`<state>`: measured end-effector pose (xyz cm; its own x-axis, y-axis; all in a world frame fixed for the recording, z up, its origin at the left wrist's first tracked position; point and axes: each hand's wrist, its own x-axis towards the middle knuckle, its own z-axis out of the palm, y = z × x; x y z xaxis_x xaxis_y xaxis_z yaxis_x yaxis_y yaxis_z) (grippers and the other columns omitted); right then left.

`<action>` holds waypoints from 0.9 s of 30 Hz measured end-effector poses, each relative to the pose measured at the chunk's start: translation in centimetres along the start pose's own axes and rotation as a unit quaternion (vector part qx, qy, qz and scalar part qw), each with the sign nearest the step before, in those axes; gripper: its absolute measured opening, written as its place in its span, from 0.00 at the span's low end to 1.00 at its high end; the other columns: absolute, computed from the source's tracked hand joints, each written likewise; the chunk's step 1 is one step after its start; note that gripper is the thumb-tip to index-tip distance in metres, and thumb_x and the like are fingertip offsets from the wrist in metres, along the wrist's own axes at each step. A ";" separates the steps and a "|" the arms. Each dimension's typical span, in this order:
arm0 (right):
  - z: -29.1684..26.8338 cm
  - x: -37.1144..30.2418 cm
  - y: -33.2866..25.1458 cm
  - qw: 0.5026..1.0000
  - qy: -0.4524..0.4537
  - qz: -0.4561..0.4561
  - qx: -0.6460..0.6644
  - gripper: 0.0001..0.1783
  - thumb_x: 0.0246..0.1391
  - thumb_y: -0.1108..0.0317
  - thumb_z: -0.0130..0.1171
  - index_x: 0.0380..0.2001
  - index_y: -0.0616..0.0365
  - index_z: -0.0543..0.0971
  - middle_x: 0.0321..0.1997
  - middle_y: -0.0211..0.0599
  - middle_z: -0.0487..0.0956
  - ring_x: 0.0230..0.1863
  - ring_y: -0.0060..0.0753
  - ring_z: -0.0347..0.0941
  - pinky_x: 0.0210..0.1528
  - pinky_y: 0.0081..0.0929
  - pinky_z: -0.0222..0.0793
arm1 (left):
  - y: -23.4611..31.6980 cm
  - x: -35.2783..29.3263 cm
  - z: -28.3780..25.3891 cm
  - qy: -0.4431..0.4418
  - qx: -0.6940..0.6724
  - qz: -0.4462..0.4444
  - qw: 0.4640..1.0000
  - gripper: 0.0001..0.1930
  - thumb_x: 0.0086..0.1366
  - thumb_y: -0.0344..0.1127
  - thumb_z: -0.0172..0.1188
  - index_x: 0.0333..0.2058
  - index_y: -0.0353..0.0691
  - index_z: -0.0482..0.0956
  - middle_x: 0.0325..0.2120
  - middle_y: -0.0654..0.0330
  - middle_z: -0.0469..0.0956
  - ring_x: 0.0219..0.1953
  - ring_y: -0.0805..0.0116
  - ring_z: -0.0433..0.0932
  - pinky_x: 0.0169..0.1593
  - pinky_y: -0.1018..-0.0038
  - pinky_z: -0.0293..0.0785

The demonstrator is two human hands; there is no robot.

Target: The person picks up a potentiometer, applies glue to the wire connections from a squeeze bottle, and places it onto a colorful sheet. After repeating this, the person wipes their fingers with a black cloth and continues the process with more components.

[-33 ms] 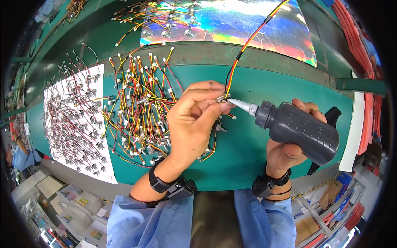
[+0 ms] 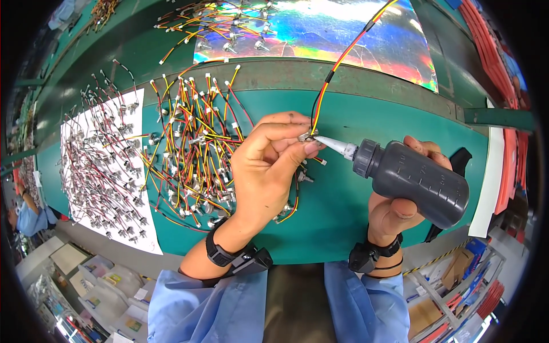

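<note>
My left hand (image 2: 269,166) pinches a small metal part (image 2: 307,136) at the end of a red, yellow and black wire lead (image 2: 343,57) that runs up to the far right. My right hand (image 2: 394,214) grips a dark grey squeeze bottle (image 2: 417,183) lying sideways. Its white nozzle (image 2: 334,146) points left, and the tip touches the pinched part. Both hands hover over a green mat (image 2: 343,211).
A tangle of red and yellow wire leads (image 2: 194,154) lies left of my left hand. More wired parts cover a white sheet (image 2: 97,171). A shiny rainbow sheet (image 2: 320,28) lies at the back, red strips (image 2: 509,114) at the right, and a black object (image 2: 457,160) behind the bottle.
</note>
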<state>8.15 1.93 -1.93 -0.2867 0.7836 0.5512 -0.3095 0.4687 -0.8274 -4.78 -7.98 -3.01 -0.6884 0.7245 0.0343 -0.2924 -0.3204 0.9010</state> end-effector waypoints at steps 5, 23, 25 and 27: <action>0.1 0.0 -0.1 0.999 -0.030 -0.014 0.012 0.44 0.37 0.43 0.63 0.51 0.60 0.59 0.46 0.49 0.70 0.47 0.34 0.67 0.47 0.28 0.66 | 0.1 0.0 0.0 -0.003 -0.009 -0.005 1.000 0.09 0.55 0.14 0.52 0.36 0.27 0.71 0.41 0.52 0.69 0.37 0.66 0.76 0.42 0.75 0.76; 0.5 0.2 -0.3 0.999 0.034 0.032 0.001 0.46 0.34 0.45 0.67 0.49 0.60 0.57 0.42 0.48 0.71 0.45 0.36 0.69 0.47 0.30 0.66 | -0.2 0.1 -0.1 -0.026 -0.026 -0.004 0.999 0.10 0.56 0.14 0.50 0.37 0.27 0.70 0.41 0.52 0.68 0.41 0.64 0.75 0.46 0.70 0.76; 0.5 0.1 -0.3 0.999 0.038 0.032 0.002 0.46 0.34 0.45 0.67 0.50 0.60 0.57 0.42 0.48 0.71 0.45 0.36 0.69 0.47 0.30 0.66 | -0.2 0.1 -0.1 -0.024 -0.023 -0.002 0.999 0.10 0.55 0.14 0.50 0.37 0.28 0.70 0.41 0.52 0.69 0.41 0.64 0.74 0.46 0.69 0.75; 0.5 0.1 -0.3 0.998 0.045 0.031 0.005 0.46 0.34 0.45 0.67 0.50 0.61 0.57 0.42 0.48 0.71 0.45 0.37 0.69 0.47 0.30 0.66 | -0.2 0.1 -0.1 -0.024 -0.020 0.000 1.000 0.10 0.55 0.14 0.50 0.37 0.28 0.70 0.41 0.52 0.69 0.41 0.65 0.74 0.47 0.69 0.75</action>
<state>7.69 1.69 -1.58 -0.2221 0.8446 0.4871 -0.3031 0.4150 -0.8578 -4.85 -7.89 -3.26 -0.6562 0.7526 0.0548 -0.3200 -0.3433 0.8830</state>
